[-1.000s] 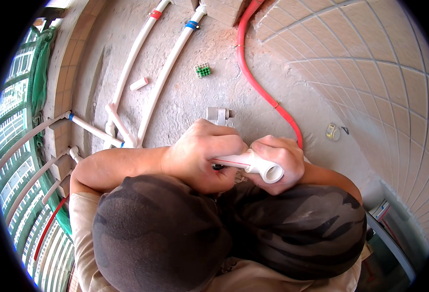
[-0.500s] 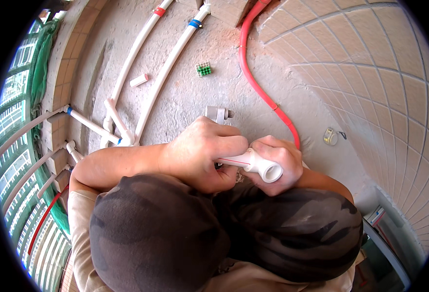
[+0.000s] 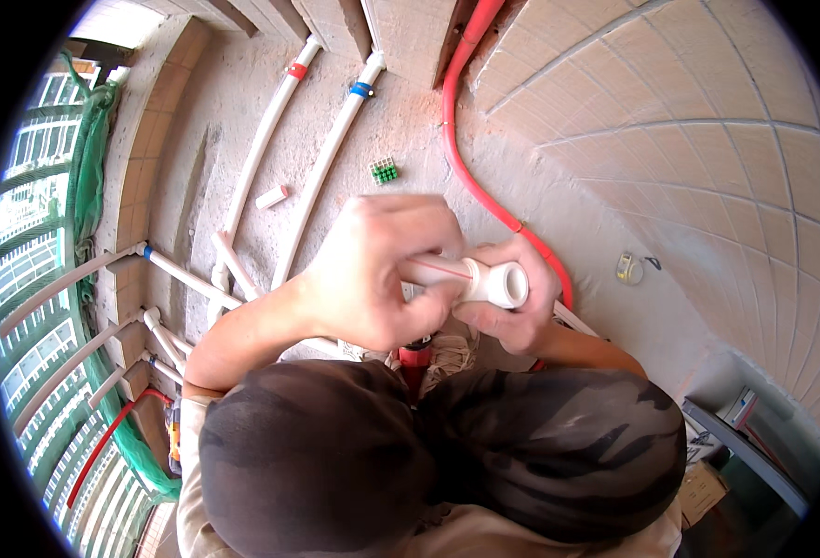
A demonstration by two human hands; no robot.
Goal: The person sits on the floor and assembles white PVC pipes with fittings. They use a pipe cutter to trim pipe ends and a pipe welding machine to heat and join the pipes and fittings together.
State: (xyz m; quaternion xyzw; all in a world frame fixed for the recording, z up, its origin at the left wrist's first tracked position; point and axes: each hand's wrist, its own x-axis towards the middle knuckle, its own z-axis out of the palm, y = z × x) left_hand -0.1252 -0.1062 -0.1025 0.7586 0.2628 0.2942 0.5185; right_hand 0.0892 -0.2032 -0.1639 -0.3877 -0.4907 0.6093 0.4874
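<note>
In front of my knees, my left hand is closed around a short white plastic pipe with a thin red stripe. The pipe's right end meets a white pipe fitting, whose round open mouth faces right and toward me. My right hand wraps the fitting from behind and below, fingers and thumb on either side of it. Below the hands, a red tool shows partly between my shoes; my knees hide the rest.
Two long white pipes run along the rough concrete floor at left, near a short pipe piece and a green-and-white block of small pieces. A red conduit curves along the right, by a tape roll and tiled wall.
The view has tilted, bringing the red tool and shoes into sight. Both hands still grip the pipe and fitting. My left hand now sits higher, and the grey fitting on the floor is hidden.
</note>
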